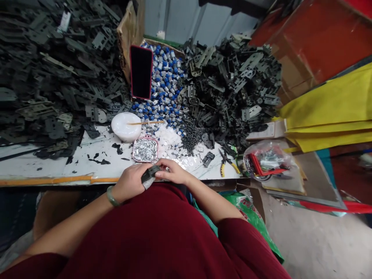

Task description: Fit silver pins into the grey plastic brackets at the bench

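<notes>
Between my hands, at the table's front edge, is a dark metal part (150, 173). My left hand (131, 181) wraps round its left side, fingers closed, with a greyish piece of material just under the part. The fingers of my right hand (171, 171) pinch the part's right end. Just beyond my hands sits a pink-rimmed tray (134, 152) of small silver pins (145, 150). A white bowl (124, 126) with a thin stick (147, 123) across its rim stands behind it.
Heaps of dark metal parts lie left (66, 66) and right (229, 85). Between them are blue-and-white pieces (167, 85), a phone (141, 72), white bits (167, 136) and small black pieces (192, 133). Yellow-handled pliers (228, 162) and a plastic bag (269, 159) lie at the right.
</notes>
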Tool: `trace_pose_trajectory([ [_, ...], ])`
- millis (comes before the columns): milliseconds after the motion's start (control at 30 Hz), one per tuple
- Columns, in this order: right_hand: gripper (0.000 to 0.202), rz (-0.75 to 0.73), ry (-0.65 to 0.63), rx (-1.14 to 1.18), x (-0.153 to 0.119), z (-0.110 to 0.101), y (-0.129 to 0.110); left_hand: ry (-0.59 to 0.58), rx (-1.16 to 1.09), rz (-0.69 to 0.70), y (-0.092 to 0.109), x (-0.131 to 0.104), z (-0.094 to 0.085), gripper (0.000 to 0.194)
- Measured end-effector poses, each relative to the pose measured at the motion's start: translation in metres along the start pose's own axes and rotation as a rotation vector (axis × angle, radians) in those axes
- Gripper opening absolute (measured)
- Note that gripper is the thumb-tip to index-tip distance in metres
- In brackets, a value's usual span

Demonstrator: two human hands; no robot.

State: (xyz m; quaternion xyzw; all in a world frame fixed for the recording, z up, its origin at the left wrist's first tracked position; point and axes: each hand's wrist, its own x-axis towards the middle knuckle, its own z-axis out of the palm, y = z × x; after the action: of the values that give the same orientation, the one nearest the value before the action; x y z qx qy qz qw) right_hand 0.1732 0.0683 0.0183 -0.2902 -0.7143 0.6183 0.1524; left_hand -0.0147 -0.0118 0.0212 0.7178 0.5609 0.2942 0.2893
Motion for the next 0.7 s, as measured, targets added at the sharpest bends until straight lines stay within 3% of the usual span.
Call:
trace_pose_trajectory([
  [200, 0.046, -0.092, 0.025, -0.080, 0.000, -0.001, -0.001, -0.024, 0.130, 0.080, 0.000, -0.001, -0.004, 0.025],
  [400, 0.045, -0.171, 0.067, -0.123, 0.002, 0.008, 0.003, -0.052, 0.089, 0.083, -0.001, -0.004, -0.007, 0.026],
  [500, 0.046, -0.140, 0.074, -0.116, 0.000, 0.012, 0.008, -0.060, 0.056, 0.067, -0.001, -0.004, -0.006, 0.025],
  [633, 0.037, -0.015, 0.023, -0.218, -0.007, -0.003, 0.018, -0.091, -0.056, -0.061, -0.003, -0.004, -0.002, 0.023],
  [700, 0.027, 0.068, 0.109, -0.453, -0.012, -0.020, 0.023, -0.089, -0.149, -0.195, -0.005, -0.003, 0.001, 0.024],
])
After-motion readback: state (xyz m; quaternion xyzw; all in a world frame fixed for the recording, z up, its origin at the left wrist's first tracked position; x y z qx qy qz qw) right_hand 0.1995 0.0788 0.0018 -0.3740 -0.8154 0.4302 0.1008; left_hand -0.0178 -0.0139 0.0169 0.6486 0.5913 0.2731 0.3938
